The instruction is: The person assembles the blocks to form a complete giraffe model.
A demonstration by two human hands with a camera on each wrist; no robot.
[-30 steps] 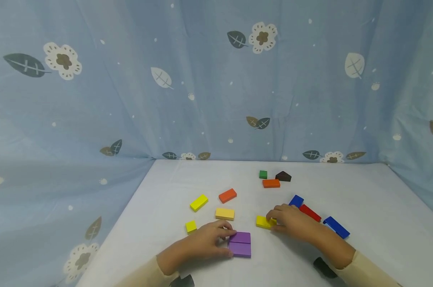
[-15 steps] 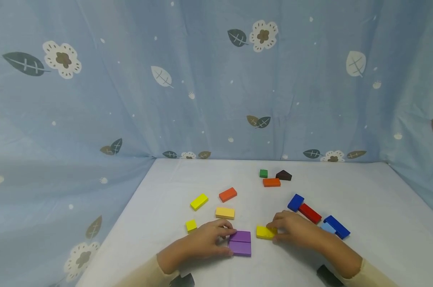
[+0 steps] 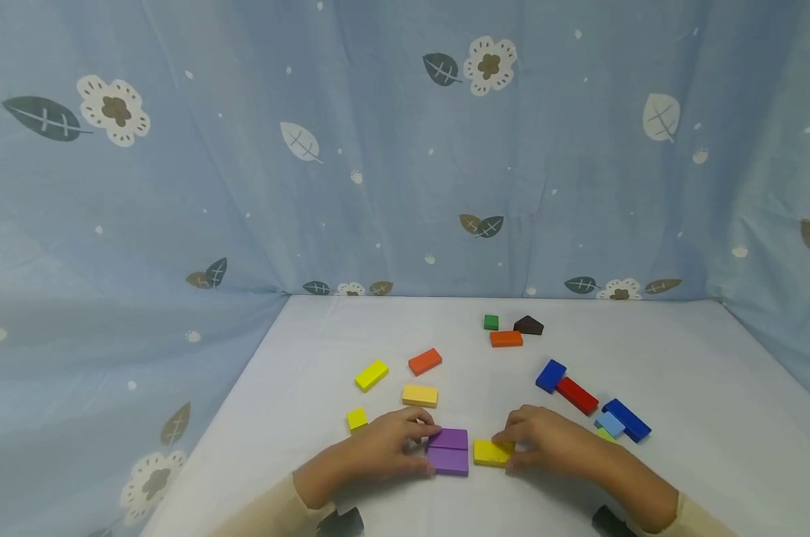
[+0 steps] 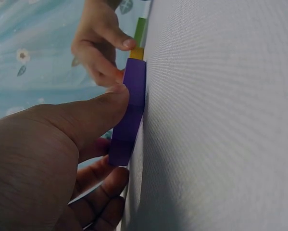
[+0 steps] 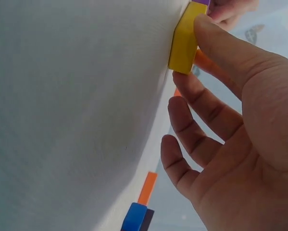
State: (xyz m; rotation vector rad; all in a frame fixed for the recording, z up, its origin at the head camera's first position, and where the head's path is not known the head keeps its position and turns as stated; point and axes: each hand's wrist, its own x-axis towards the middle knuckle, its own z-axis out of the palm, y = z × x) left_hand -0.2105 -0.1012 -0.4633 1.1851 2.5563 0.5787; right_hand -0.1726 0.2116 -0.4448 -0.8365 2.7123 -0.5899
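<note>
Two purple blocks (image 3: 448,450) lie side by side on the white table, edges touching. My left hand (image 3: 385,450) grips them from the left, thumb on the near block and index finger on the far one; the left wrist view shows the thumb against the purple side (image 4: 134,86). To their right, a small gap away, lies a yellow block (image 3: 491,453). My right hand (image 3: 553,441) pinches its right end between thumb and fingers. In the right wrist view the yellow block (image 5: 186,41) sits under the thumb, with the other fingers loosely bent.
Behind the hands lie a pale yellow block (image 3: 420,396), an orange block (image 3: 425,362) and yellow blocks (image 3: 371,375). Farther back are a green block (image 3: 491,322) and a dark triangle (image 3: 529,325). Blue (image 3: 626,420) and red blocks (image 3: 576,395) lie right, beyond the right forearm.
My right hand has drawn the yellow block toward me and slightly left, until it lies level with the purple blocks. The left hand and purple blocks have stayed in place.
</note>
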